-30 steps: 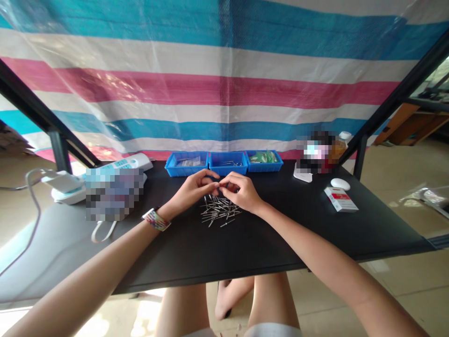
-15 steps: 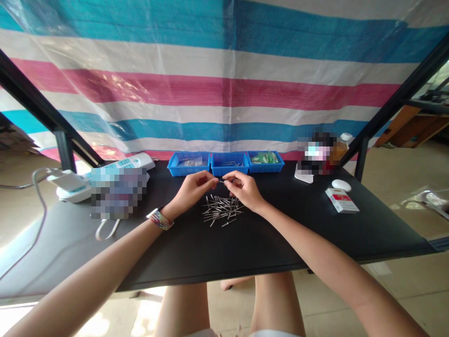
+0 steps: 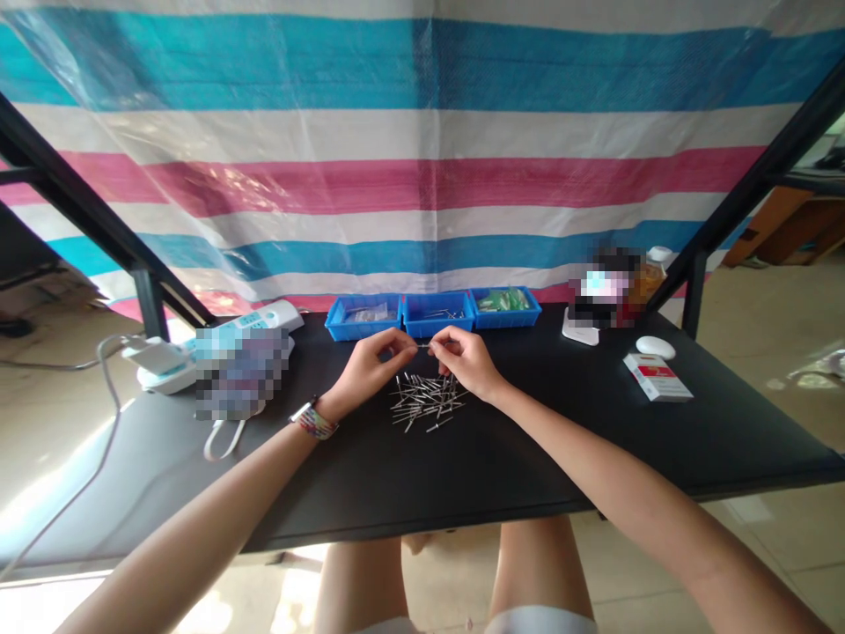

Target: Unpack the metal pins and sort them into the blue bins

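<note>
L hand [image 3: 366,372] + R hand [image 3: 471,363] fingertips pinch thin metal pin [image 3: 423,345] betw. them, twd desk's [image 3: 561,440] back edge | loose pins [image 3: 428,398] just frontward | risk (est.): pin may drop among loose pins; cause: slim shaft, small contact.

Shiny metal pins [image 3: 428,401], plastic trays [image 3: 349,331]

- A striped sheet [image 3: 422,185] hangs behind the black table [image 3: 541,449].
- A power strip [image 3: 282,315] lies at left, holding a plug [image 3: 151,353].
- A white oval object [image 3: 656,347] sits just behind a red-and-white box [image 3: 661,380].
- A capped bottle [image 3: 652,280] stands far back right.
</note>
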`<state>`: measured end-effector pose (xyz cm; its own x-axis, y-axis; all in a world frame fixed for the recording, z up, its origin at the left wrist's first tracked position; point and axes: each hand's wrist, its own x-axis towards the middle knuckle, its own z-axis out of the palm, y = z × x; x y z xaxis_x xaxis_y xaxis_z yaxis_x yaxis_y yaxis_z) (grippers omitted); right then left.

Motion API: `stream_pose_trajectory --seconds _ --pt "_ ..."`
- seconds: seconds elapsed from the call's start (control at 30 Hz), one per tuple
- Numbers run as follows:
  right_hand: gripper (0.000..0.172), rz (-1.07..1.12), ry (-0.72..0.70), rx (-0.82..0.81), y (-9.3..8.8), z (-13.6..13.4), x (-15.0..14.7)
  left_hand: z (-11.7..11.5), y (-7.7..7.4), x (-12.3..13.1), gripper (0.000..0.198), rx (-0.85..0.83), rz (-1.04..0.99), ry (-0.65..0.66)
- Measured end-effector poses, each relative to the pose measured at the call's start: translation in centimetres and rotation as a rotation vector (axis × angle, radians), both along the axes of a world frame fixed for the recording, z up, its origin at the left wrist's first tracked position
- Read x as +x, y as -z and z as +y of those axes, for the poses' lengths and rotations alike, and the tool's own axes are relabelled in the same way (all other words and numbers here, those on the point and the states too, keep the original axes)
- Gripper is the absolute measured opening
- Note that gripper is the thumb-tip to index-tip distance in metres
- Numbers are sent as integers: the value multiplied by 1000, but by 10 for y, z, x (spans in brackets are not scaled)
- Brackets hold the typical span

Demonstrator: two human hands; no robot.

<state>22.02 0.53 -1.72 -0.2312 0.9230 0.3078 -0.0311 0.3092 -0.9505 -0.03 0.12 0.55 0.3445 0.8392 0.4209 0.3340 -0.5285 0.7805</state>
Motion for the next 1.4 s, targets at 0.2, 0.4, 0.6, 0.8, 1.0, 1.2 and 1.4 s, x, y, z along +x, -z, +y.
stream_pose_trajectory --seconds 0.2,0.4,0.6,0.8,1.0,1.2,1.4 --pt "29 63 -42 -30 -1 -5 -2 1 0 1 42 76 46 -7" --pt "28 132 20 -2 -5 -7 -2 3 2 0 48 105 87 43" --pt "28 93 -4 7 -8 -6 3 2 3 0 47 62 106 82" --pt "31 74 -6 5 -3 -3 4 -1 2 3 34 19 23 13" --pt "31 82 12 -23 -5 -3 4 0 5 3 41 32 86 -36" --pt "27 84 -24 -36 -5 -3 6 0 7 4 47 21 112 -47" --pt "25 50 0 -32 -2 -2 5 -2 4 4 50 8 140 -35"
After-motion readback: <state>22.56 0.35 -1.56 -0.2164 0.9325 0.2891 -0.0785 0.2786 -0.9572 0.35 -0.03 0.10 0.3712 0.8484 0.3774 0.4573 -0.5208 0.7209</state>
